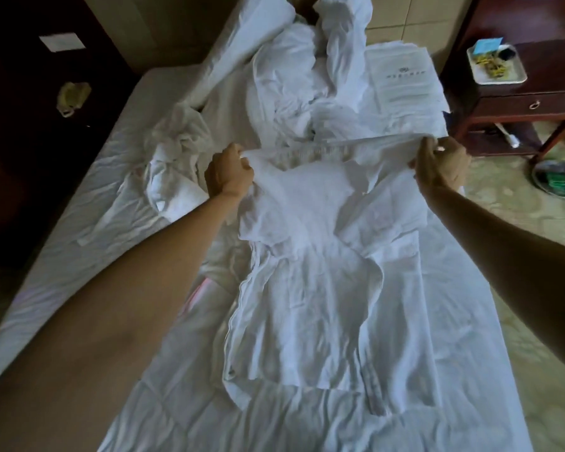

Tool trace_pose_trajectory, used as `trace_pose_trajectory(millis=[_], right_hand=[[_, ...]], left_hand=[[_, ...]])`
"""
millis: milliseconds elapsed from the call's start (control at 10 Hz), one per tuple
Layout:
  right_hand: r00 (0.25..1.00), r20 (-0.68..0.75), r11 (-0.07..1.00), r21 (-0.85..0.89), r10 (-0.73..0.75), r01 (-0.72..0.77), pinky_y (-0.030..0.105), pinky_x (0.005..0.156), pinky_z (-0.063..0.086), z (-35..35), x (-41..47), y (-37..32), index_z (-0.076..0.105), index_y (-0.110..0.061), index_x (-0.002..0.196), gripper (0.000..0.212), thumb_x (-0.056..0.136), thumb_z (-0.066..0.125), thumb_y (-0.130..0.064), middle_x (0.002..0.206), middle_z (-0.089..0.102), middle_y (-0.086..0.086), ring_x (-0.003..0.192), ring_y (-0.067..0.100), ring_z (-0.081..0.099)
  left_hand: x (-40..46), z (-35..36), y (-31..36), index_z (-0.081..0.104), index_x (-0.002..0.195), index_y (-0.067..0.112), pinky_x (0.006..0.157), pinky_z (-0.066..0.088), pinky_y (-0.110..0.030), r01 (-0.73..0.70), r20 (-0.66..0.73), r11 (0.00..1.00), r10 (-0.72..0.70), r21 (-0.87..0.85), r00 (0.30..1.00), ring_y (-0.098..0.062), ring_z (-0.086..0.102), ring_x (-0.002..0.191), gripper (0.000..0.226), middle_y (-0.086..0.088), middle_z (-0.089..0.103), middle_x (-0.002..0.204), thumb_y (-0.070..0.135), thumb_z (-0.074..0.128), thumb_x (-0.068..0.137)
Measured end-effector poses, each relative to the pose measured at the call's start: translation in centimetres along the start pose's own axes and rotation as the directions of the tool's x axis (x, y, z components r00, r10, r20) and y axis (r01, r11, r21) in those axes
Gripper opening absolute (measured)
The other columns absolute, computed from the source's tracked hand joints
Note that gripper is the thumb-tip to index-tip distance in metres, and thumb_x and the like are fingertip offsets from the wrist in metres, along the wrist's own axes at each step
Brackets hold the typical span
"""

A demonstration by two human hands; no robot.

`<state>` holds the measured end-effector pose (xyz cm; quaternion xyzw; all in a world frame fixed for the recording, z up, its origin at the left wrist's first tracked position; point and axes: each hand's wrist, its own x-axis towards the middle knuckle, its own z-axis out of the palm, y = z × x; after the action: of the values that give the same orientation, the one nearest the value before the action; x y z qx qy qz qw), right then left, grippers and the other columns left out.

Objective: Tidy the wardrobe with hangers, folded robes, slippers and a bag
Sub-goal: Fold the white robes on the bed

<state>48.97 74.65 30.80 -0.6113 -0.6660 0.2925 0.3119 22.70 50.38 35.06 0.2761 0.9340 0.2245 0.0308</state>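
A white robe [310,288] lies spread flat along the bed [62,230]; left of it sits a crumpled heap of white cloth [173,158]. The left hand [230,174] and right hand [441,168] each curl their grip round the robe's far edge. Beyond the robe lie rumpled bedding [291,76] and a printed white bag [405,79]; right of it stands a dark wooden nightstand [529,102] carrying a tray [496,65].

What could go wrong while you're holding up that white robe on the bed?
1. Each hand, left and right, grips only an edge of the robe; a slip would probably drop it into a wrinkled heap.
2. The crumpled white cloth lies right beside the left hand, so it might get caught up in the fold.
3. The printed bag sits just beyond the robe, and a tug could drag it.
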Motion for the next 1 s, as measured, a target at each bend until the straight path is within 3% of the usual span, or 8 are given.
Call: trace_pose_trajectory(millis=[100,400,500,600,700,800,900,1000], right_hand=[[0.994,-0.009,0.992,0.062,0.111,-0.110,0.044,0.071,0.059,0.9,-4.0,3.1,0.066,-0.016,0.079,0.046,0.080,0.039,-0.052,0.076,0.073,0.010,0.073,0.034,0.069],[0.918,0.180,0.933,-0.006,0.354,-0.359,0.035,0.068,0.059,0.1,-17.8,11.1,0.066,-0.021,0.076,0.037,0.080,0.040,-0.047,0.060,0.072,-0.001,0.055,0.022,0.070],[0.900,0.219,0.926,-0.045,0.376,-0.376,0.029,0.066,0.055,-0.1,-21.6,15.5,0.068,-0.022,0.083,0.031,0.083,0.046,-0.043,0.063,0.073,-0.005,0.051,0.015,0.070],[0.861,0.272,0.902,-0.076,0.429,-0.425,0.033,0.065,0.054,0.2,-25.1,20.5,0.070,-0.020,0.089,0.029,0.080,0.051,-0.041,0.067,0.075,-0.006,0.057,0.019,0.072],[0.818,0.312,0.873,-0.109,0.484,-0.475,0.035,0.064,0.054,0.7,-28.7,25.2,0.069,-0.018,0.092,0.025,0.082,0.055,-0.037,0.073,0.076,-0.005,0.063,0.022,0.073],[0.775,0.331,0.841,-0.150,0.538,-0.520,0.032,0.056,0.052,1.4,-32.0,29.2,0.070,-0.014,0.101,0.025,0.086,0.060,-0.031,0.081,0.077,-0.003,0.066,0.023,0.074],[0.750,0.345,0.824,-0.195,0.565,-0.531,0.030,0.054,0.049,2.6,-33.9,32.3,0.069,-0.013,0.106,0.021,0.088,0.065,-0.023,0.089,0.077,0.005,0.071,0.025,0.073],[0.730,0.351,0.810,-0.251,0.587,-0.530,0.041,0.063,0.055,4.3,-34.8,34.8,0.069,-0.011,0.111,0.027,0.087,0.069,-0.023,0.090,0.075,0.009,0.074,0.028,0.073]], left_hand=[[-3.8,0.6,-3.0,0.061,0.126,0.013,0.093,0.052,-0.043,0.029,0.070,0.999,-0.027,-0.021,0.997,-0.036,0.059,0.115,0.031,-0.016,0.064,0.125,0.017,0.049,0.097],[-12.7,7.4,-12.1,0.065,0.121,0.014,0.093,0.055,-0.042,0.308,0.279,0.928,-0.245,-0.209,0.929,-0.034,0.064,0.110,0.039,-0.014,0.068,0.123,0.014,0.051,0.085],[-15.9,11.3,-16.7,0.070,0.113,0.017,0.089,0.057,-0.042,0.376,0.377,0.900,-0.278,-0.219,0.884,-0.029,0.068,0.104,0.045,-0.009,0.072,0.112,0.018,0.049,0.072],[-20.3,14.5,-20.2,0.071,0.101,0.014,0.073,0.063,-0.035,0.464,0.465,0.846,-0.310,-0.263,0.829,-0.026,0.072,0.089,0.033,-0.008,0.074,0.101,0.007,0.054,0.073],[-24.5,17.1,-23.2,0.072,0.091,0.019,0.070,0.062,-0.035,0.469,0.512,0.851,-0.301,-0.237,0.804,-0.023,0.071,0.085,0.026,-0.006,0.075,0.094,0.012,0.063,0.068],[-27.7,20.0,-26.2,0.073,0.090,0.022,0.071,0.053,-0.027,0.452,0.576,0.875,-0.284,-0.171,0.767,-0.020,0.069,0.086,0.021,-0.002,0.075,0.091,0.015,0.074,0.070],[-29.6,22.4,-28.2,0.073,0.103,0.011,0.067,0.045,-0.021,0.438,0.616,0.887,-0.264,-0.148,0.743,-0.019,0.065,0.085,0.025,-0.006,0.073,0.096,0.003,0.071,0.079],[-30.0,24.5,-30.1,0.072,0.105,0.013,0.070,0.047,-0.022,0.407,0.641,0.903,-0.231,-0.139,0.732,-0.021,0.065,0.084,0.032,-0.009,0.073,0.102,-0.001,0.071,0.076]])
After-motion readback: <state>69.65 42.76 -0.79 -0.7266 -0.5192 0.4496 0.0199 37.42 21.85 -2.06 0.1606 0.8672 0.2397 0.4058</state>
